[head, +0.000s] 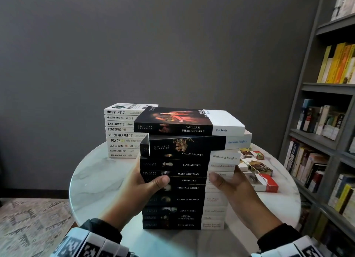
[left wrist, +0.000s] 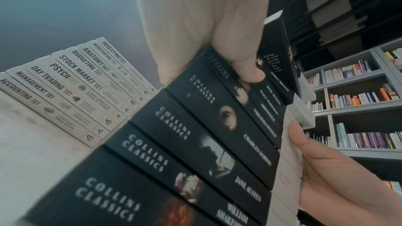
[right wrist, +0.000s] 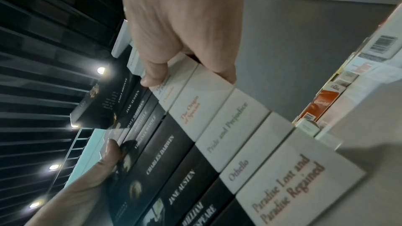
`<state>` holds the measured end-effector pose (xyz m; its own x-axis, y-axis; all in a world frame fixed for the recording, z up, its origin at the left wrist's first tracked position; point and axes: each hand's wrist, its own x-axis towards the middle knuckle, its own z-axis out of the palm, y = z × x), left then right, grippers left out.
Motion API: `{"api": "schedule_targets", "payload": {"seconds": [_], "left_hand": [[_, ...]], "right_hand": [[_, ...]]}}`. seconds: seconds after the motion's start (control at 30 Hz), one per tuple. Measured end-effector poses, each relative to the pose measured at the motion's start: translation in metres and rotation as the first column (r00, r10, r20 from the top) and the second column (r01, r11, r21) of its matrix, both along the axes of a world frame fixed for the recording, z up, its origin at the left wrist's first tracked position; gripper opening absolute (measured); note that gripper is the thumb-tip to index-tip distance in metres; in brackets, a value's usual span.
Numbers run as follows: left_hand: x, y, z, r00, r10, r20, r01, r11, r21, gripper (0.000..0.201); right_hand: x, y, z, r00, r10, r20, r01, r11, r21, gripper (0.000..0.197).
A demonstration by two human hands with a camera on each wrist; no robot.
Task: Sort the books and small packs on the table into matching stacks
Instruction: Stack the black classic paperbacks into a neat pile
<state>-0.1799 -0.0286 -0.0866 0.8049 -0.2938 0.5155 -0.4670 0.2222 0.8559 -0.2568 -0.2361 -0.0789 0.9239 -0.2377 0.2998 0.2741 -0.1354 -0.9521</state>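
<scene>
A tall stack of black-and-white Collins Classics books stands at the front of the round marble table. My left hand grips its left side, with the thumb on the black spines near Aristotle. Opposite it, my right hand grips the right side, with the thumb on the white title ends. The top books, Macbeth and Arabian Nights, lie skewed and overhang the rest. A white stack of 101 books stands behind on the left. Small packs lie loose on the right.
A grey bookshelf full of books fills the right side, close to the table's edge. A patterned rug covers the floor at the lower left. A plain dark wall is behind the table.
</scene>
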Motion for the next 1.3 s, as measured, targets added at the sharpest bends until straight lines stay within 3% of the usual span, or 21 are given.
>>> {"api": "schedule_targets", "payload": {"seconds": [0.17,0.53,0.8,1.0,1.3], "left_hand": [[-0.001,0.000,-0.002,0.998,0.051,0.042,-0.052,0.998,0.028,0.091],[-0.009,-0.004,0.015,0.992,0.107,0.064,-0.101,0.992,-0.080,0.069],[-0.003,-0.001,0.025,0.986,0.109,0.123,-0.095,0.989,-0.114,0.102],[-0.004,-0.001,0.028,0.997,0.046,0.055,-0.039,0.991,-0.130,0.092],[0.002,-0.002,0.023,0.995,0.067,0.076,-0.057,0.991,-0.125,0.092]], "right_hand": [[0.003,0.000,-0.005,0.999,-0.029,0.029,0.029,1.000,-0.009,0.107],[0.002,0.003,0.004,0.996,-0.008,0.094,-0.001,0.996,0.095,0.103],[-0.002,0.008,0.015,0.977,0.041,0.211,-0.074,0.986,0.150,0.103],[0.002,0.005,0.020,0.959,0.090,0.268,-0.153,0.963,0.223,0.085],[0.005,0.005,0.019,0.982,0.025,0.187,-0.072,0.965,0.252,0.095]]}}
